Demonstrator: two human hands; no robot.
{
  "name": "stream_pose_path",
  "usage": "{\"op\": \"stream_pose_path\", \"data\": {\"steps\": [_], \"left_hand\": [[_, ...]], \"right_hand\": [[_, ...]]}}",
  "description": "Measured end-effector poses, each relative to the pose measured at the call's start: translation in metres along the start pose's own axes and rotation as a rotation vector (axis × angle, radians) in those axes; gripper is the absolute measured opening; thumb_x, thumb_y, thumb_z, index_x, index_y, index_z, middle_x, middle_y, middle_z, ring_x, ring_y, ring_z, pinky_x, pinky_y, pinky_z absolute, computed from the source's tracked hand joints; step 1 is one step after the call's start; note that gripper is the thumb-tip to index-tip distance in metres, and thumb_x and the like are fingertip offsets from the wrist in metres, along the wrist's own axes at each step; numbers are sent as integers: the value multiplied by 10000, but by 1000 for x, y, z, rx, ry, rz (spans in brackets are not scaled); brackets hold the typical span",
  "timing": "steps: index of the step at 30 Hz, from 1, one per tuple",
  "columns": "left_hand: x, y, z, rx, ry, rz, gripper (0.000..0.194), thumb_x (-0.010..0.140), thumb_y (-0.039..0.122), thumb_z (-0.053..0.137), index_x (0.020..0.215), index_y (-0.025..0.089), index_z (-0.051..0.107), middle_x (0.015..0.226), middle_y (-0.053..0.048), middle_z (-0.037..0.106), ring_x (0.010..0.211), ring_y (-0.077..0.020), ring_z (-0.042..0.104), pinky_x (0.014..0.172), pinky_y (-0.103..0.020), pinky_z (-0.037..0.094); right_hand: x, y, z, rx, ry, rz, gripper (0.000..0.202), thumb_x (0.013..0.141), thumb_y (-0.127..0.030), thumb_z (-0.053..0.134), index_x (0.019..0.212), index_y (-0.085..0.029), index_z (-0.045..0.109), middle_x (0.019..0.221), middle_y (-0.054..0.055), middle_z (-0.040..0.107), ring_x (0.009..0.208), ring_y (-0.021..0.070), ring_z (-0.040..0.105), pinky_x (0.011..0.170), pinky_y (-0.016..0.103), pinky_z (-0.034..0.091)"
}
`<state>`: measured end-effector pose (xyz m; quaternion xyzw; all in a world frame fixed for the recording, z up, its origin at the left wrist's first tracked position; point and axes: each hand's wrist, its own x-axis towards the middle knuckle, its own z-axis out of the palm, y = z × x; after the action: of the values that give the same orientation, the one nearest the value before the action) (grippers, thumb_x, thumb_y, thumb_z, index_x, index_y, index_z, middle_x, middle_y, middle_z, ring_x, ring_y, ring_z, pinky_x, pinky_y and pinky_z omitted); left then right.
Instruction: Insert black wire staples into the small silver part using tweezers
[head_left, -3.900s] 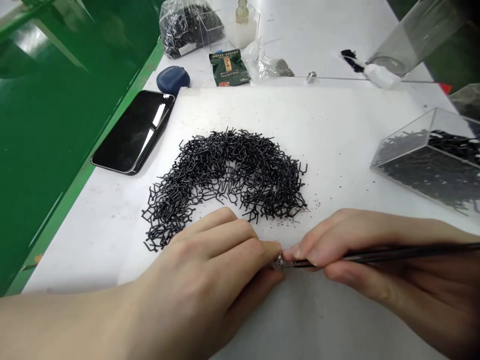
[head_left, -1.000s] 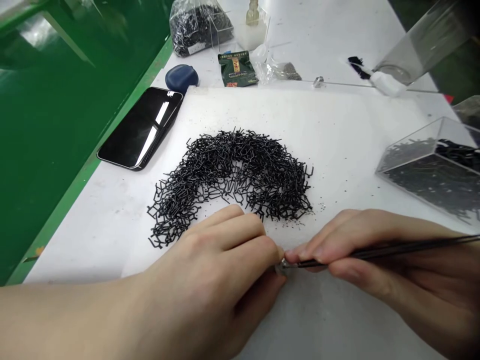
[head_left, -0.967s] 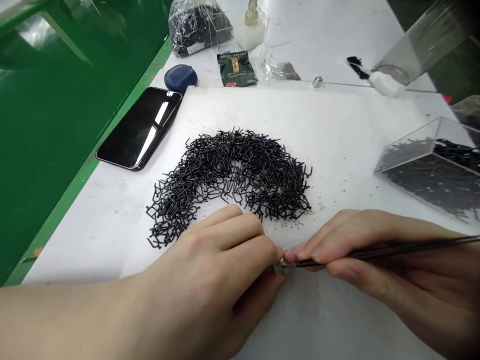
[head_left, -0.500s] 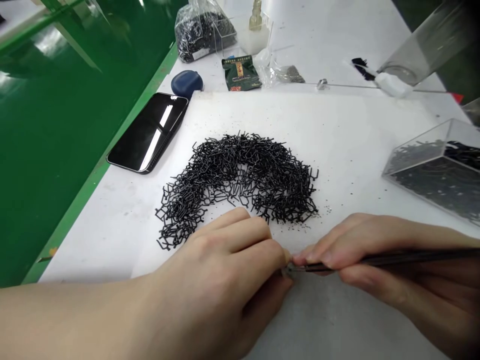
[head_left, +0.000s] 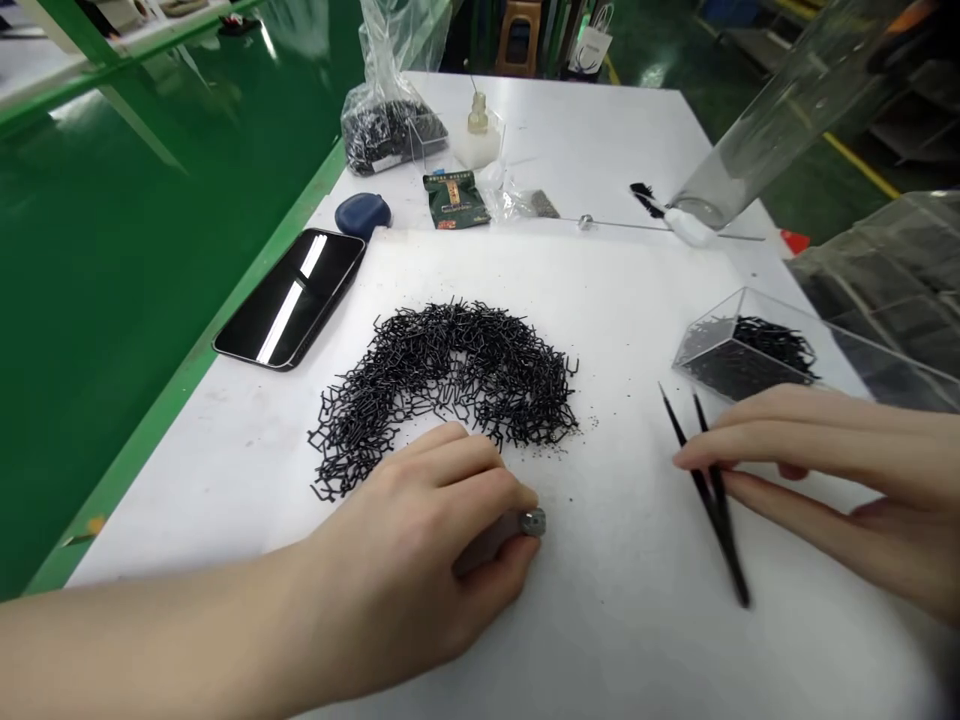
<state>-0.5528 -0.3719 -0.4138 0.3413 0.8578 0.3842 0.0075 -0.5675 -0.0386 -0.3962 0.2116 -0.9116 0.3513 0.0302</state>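
Between the thumb and forefinger of my left hand (head_left: 442,540) is a small grey metal cylinder (head_left: 534,522), its round end facing right; the rest of it is hidden by the fingers. My right hand (head_left: 810,450) pinches black tweezers (head_left: 709,495) over the table, their tips spread apart with nothing between them. A curved heap of small, bent black pieces (head_left: 457,345) lies just beyond my left hand. Past the right hand stands a clear plastic box (head_left: 709,350) holding more black pieces.
At the left edge lie a phone (head_left: 292,297) and a blue rounded case (head_left: 362,214). Toward the back are a bag of black pieces (head_left: 390,135), a green packet (head_left: 456,200) and a small bottle (head_left: 478,113). A clear tube (head_left: 757,130) and a thin rod (head_left: 622,224) lie back right.
My right hand has moved away from the left hand to the right, and the tweezers' tips have left the metal cylinder. The view has lifted, showing more of the far floor.
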Motion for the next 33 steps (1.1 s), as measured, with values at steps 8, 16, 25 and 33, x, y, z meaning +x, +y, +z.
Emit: {"op": "stream_pose_path", "data": {"steps": [8,16,25,33], "left_hand": [[0,-5,5,-13,34,-8,192,991,148,704,1116,134,850,956,-82,815,836,-219,735,766,-336,635],[-2,-5,7,-74,32,1,136,978,128,764,1054,158,873,963,-63,851,911,-237,780,866,-345,661],[0,-9,11,-84,28,-6,99,953,127,815,1013,123,892,989,-89,802,883,-236,748,824,-338,635],[-3,-7,11,-132,17,-22,118,970,135,775,1030,128,876,1015,-91,804,887,-232,746,813,-348,617]], "right_hand": [[0,-6,1,-49,-122,-40,163,1101,-411,733,1074,-338,876,874,41,714,610,171,661,386,229,479],[80,-53,37,-83,-149,-368,163,1092,-262,750,1193,-282,876,998,45,819,809,205,755,696,328,636],[123,-37,79,-130,-112,-495,201,1086,-209,774,1014,-265,954,1010,89,897,1062,331,752,816,454,659],[102,-54,54,-13,-12,-310,188,995,-101,767,971,-277,828,926,-10,878,753,179,766,646,300,612]]}}
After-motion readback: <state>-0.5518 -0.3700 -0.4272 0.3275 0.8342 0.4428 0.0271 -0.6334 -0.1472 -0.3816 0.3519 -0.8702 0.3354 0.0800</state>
